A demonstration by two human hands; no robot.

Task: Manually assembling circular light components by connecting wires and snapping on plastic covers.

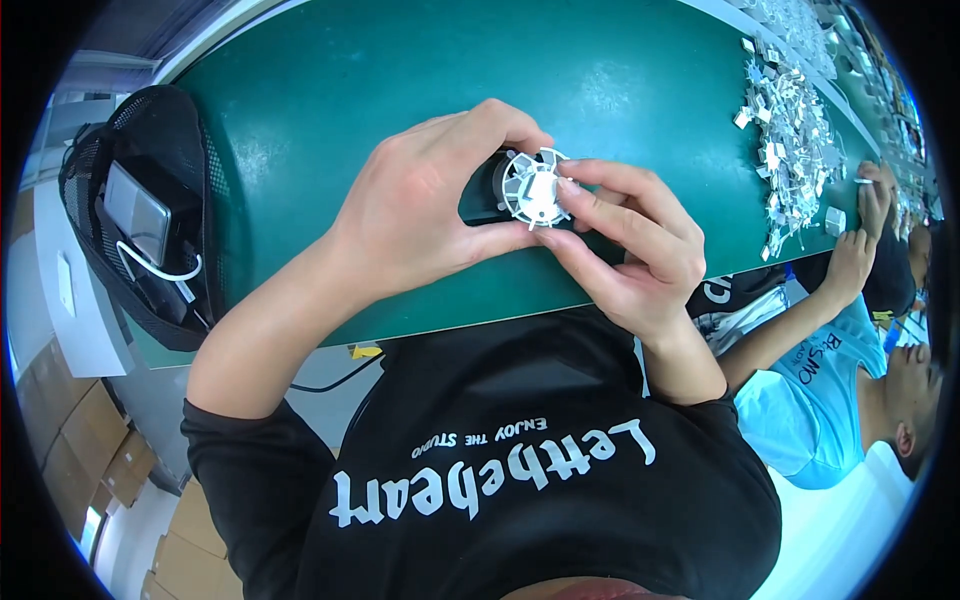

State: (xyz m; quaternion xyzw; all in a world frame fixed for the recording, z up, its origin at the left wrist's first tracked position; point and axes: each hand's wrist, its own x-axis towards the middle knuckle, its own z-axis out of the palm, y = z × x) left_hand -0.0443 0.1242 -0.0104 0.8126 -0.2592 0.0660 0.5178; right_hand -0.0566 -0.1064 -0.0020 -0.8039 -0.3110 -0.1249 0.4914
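Over the green tabletop [640, 60], my left hand [405, 195] curls its thumb and fingers around a round white spoked plastic part [515, 205]. Something dark shows behind the part, partly covered by my hands, and I cannot make out what it is. A small white block-shaped piece [543, 188] sits at the middle of the spokes. My right hand [645, 235] closes on the part from the right, its thumb at the lower rim and its fingertips against the white piece. Whether that piece is fixed or loose cannot be seen.
A black mesh basket [212, 215] at the left holds a dark box [140, 210] and a white cable [160, 270]. Small white parts lie in a pile [790, 145] at the right. Nearby are a co-worker's hand [850, 262] and a small white block [835, 221]. Cardboard boxes [85, 425] stand lower left.
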